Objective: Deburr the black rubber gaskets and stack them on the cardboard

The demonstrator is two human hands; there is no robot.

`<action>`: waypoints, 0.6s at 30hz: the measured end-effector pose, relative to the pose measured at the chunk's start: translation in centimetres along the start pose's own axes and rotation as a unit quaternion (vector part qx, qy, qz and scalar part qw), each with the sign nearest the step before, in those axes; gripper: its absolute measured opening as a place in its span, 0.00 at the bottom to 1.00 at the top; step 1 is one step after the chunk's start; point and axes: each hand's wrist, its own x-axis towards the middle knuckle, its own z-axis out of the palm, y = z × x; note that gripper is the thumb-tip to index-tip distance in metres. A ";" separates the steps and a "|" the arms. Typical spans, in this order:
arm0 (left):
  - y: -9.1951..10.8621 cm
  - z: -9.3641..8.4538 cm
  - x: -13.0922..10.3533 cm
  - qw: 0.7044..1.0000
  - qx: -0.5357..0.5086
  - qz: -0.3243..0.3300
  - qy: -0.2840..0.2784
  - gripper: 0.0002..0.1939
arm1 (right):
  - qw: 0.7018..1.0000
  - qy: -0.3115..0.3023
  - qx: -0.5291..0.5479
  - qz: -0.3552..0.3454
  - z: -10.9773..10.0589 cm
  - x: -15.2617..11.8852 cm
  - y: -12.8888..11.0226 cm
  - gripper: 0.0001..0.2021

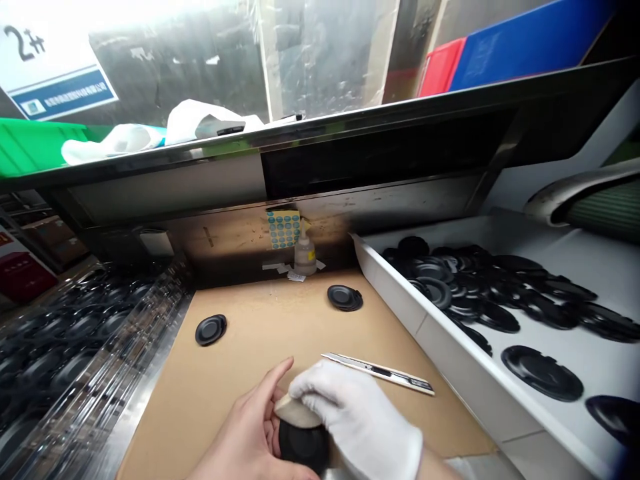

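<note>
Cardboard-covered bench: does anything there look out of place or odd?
Yes, mildly. The utility knife lies loose just beyond the gloved right hand, its blade apparently extended, which looks careless. Paper scraps lie scattered around the base of the squeeze bottle, looking like litter. No spill shows.

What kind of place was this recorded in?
Probably a factory workstation: a white bin full of loose black round parts, clear trays of similar parts opposite, and a utility knife on the cardboard-covered bench.

Hands [363,417] and a beige pad [297,413] partly hide the black disc [303,445]; the left edge crops clear trays [133,357].
</note>
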 end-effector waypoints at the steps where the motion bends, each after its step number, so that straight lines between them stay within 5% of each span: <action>1: -0.1 0.0 0.0 1.000 0.004 0.000 0.000 0.72 | 1.000 -0.001 0.012 0.007 0.6 0.1 0.1 0.12; 11: 0.8 -0.1 -0.3 0.999 -0.032 -0.017 -0.004 0.78 | 0.996 -0.080 0.037 0.004 0.6 -0.6 0.2 0.09; 18: -0.8 -0.2 -0.1 1.000 -0.015 0.001 -0.016 0.78 | 0.994 -0.108 0.027 -0.003 1.2 -0.7 0.4 0.08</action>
